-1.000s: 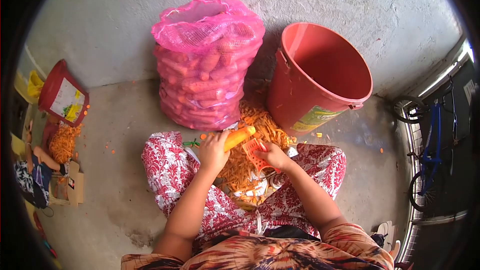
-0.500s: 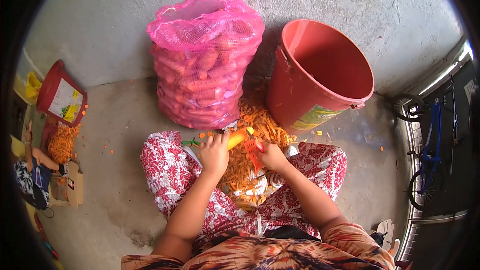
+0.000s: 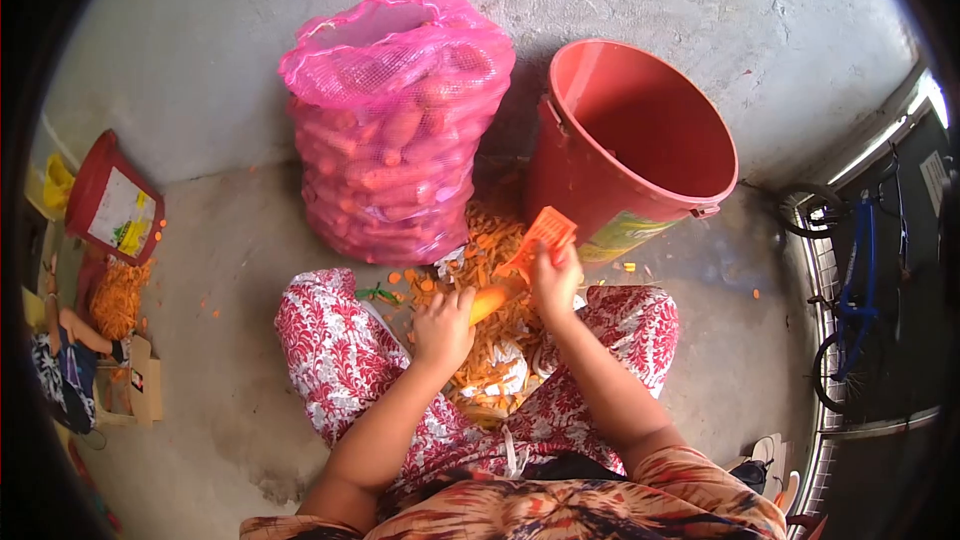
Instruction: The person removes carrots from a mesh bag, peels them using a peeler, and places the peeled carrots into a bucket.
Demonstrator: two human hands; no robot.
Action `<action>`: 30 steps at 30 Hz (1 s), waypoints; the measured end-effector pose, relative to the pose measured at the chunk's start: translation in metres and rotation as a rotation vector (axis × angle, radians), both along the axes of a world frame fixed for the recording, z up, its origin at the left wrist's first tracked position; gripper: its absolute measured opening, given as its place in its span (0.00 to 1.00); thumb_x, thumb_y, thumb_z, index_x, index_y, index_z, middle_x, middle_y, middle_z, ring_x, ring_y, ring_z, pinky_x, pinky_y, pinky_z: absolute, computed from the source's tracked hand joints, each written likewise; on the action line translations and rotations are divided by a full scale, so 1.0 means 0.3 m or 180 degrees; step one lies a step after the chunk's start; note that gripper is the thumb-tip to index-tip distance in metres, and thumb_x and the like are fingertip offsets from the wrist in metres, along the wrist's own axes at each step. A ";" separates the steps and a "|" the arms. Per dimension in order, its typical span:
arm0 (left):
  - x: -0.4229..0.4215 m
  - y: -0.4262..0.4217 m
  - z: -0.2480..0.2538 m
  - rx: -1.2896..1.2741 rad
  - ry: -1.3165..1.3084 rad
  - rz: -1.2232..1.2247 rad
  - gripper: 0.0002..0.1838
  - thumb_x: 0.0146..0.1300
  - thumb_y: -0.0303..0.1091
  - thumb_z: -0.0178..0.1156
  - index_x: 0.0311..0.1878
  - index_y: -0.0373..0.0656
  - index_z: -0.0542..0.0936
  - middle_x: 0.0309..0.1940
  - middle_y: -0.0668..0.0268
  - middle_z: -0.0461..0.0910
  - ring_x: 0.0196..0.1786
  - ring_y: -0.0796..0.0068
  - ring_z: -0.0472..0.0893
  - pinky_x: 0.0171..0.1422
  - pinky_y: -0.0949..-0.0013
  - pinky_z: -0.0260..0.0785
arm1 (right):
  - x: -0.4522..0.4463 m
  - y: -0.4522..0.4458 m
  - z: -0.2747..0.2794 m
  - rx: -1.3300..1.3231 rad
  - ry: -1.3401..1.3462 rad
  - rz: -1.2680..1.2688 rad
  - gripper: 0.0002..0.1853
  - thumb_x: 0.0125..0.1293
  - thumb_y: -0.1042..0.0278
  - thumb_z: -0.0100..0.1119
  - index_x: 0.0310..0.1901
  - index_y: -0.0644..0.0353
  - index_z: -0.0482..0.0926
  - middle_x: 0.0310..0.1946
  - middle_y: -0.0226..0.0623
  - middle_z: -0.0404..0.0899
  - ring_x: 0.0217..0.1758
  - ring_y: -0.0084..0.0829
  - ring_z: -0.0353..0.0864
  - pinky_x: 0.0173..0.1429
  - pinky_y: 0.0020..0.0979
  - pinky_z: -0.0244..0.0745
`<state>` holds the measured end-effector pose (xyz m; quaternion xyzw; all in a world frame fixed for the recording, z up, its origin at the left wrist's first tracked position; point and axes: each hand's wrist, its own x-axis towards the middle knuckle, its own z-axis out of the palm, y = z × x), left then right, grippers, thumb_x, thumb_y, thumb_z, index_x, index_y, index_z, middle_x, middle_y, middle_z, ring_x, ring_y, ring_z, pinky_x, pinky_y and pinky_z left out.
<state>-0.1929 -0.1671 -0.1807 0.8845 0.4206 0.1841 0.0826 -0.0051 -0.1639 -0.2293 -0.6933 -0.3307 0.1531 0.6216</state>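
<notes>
My left hand [image 3: 444,328] is closed around a peeled orange carrot [image 3: 487,304] whose far end points up and to the right. In my right hand [image 3: 556,282] is an orange-red plastic peeler [image 3: 541,238], raised above and to the right of the carrot and apart from it. Below both hands, between my legs, lies a heap of carrot peelings [image 3: 488,365]. A pink mesh sack [image 3: 395,155] full of carrots stands beyond my left hand. Beyond my right hand is a tall red bucket [image 3: 650,130], tilted in view by the lens.
A grey wall [image 3: 230,60] rises behind the sack and bucket. At the far left another person [image 3: 70,340] sits near a second red bucket [image 3: 118,200], a peelings pile [image 3: 122,295] and a cardboard box [image 3: 146,380]. A blue bicycle [image 3: 862,290] stands at the right.
My right hand has lifted the peeler up and away from the carrot. My left hand, with the carrot, has shifted slightly lower and to the right.
</notes>
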 end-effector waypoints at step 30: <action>-0.044 -0.003 0.030 0.0663 -0.0162 0.0028 0.26 0.35 0.30 0.64 0.44 0.45 0.72 0.36 0.69 0.75 0.37 0.70 0.72 0.39 0.65 0.64 | 0.026 0.028 0.075 0.0236 -0.0367 -0.0322 0.13 0.56 0.72 0.52 0.19 0.60 0.60 0.13 0.36 0.63 0.18 0.23 0.61 0.25 0.28 0.64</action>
